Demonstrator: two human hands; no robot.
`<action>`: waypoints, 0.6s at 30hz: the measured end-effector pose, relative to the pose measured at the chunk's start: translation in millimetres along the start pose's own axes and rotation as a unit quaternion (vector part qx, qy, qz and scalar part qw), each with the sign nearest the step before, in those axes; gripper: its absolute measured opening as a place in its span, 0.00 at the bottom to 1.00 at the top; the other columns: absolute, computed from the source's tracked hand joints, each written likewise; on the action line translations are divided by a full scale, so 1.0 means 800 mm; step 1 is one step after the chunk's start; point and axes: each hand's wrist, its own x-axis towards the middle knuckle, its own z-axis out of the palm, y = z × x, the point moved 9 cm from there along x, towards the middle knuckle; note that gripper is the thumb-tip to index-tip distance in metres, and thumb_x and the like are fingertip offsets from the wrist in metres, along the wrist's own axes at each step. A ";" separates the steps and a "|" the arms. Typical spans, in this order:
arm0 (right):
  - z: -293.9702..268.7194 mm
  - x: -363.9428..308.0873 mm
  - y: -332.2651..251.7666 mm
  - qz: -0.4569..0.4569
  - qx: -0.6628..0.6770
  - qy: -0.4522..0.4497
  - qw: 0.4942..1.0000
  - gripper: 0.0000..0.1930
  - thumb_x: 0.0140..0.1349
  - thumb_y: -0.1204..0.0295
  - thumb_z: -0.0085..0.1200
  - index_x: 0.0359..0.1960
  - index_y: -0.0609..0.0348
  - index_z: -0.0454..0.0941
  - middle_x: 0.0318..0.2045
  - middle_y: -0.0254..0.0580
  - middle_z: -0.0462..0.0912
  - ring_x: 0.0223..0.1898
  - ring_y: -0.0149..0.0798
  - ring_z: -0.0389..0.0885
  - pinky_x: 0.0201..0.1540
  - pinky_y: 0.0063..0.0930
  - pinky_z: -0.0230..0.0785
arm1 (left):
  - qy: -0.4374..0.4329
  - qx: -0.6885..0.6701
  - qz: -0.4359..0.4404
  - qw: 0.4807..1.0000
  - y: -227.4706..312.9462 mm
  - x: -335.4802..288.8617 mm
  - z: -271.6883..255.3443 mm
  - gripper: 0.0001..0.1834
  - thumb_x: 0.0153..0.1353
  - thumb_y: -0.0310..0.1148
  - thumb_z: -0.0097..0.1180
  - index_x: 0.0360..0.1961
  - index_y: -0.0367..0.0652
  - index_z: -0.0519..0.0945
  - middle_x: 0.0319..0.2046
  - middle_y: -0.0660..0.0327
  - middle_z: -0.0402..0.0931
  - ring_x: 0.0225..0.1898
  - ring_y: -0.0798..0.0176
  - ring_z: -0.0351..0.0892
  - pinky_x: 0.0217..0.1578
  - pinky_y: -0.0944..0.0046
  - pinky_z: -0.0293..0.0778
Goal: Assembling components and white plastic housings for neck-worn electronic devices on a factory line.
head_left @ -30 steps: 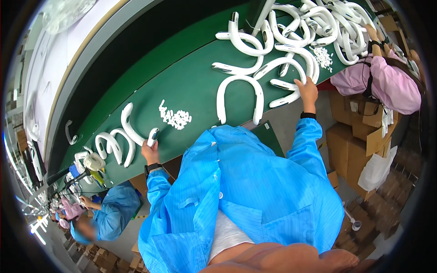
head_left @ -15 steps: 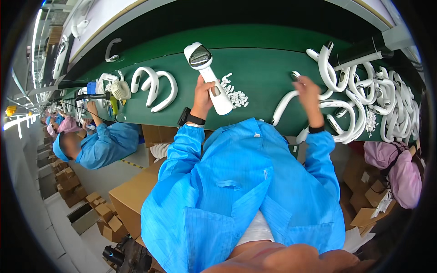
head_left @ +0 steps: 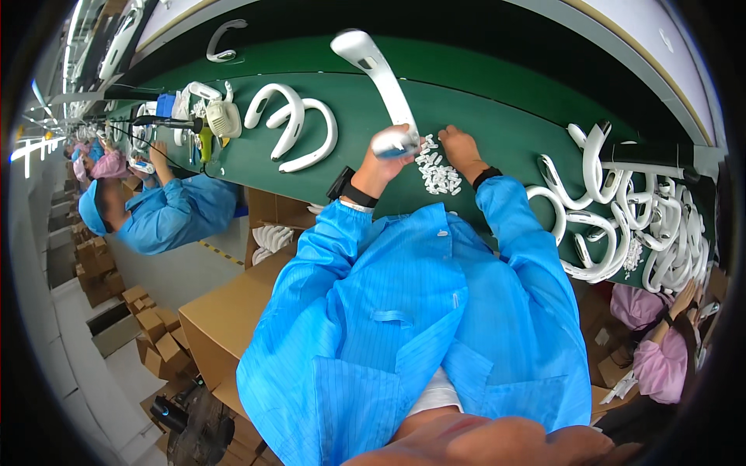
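Note:
In my left hand [head_left: 376,172] is a white curved neck fan [head_left: 386,78], its fingers wrapped around the lower part. One rounded end reaches up and away over the green bench, while a shiny end sits at my fingers. My right hand [head_left: 464,153] is just right of it, at the far edge of a loose heap of small white plastic pieces [head_left: 441,180]. Its fingertips are drawn together, and whether a piece is between them is too small to make out.
Two white neck fans [head_left: 322,136] lie on the green bench [head_left: 373,109] to the left, near a beige-and-green tool [head_left: 222,120]. Many more neck fans [head_left: 676,233] are piled right. A co-worker in blue [head_left: 175,213] sits left, another in pink [head_left: 660,365] right. Cardboard boxes [head_left: 221,303] stand below.
My right hand has come left from the neck fans on the right to the small white pieces. The held neck fan has been turned, so its shiny end is now near my left fingers.

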 end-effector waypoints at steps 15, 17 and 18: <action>-0.060 -0.022 0.045 0.297 0.651 0.034 0.698 0.03 0.56 0.77 0.53 0.29 0.65 0.74 0.25 0.40 0.78 0.26 0.32 0.80 0.29 0.23 0.76 | -0.025 -0.063 -0.014 0.998 0.022 0.016 -0.012 0.15 0.54 0.22 0.56 0.43 0.30 0.71 0.43 0.47 0.74 0.46 0.47 0.76 0.47 0.55 0.76; -0.070 -0.023 0.040 0.270 0.695 0.043 0.666 0.03 0.57 0.78 0.52 0.29 0.65 0.74 0.25 0.40 0.78 0.26 0.33 0.80 0.29 0.23 0.76 | -0.044 0.016 0.011 0.999 0.021 0.007 0.008 0.16 0.56 0.25 0.55 0.45 0.32 0.70 0.42 0.48 0.75 0.42 0.53 0.78 0.42 0.57 0.78; -0.072 -0.026 0.043 0.270 0.685 0.051 0.675 0.02 0.57 0.78 0.52 0.30 0.65 0.74 0.26 0.40 0.78 0.27 0.32 0.80 0.29 0.23 0.76 | -0.042 0.059 0.015 0.997 0.020 0.004 0.017 0.16 0.57 0.26 0.54 0.46 0.32 0.70 0.41 0.48 0.75 0.41 0.54 0.79 0.40 0.58 0.79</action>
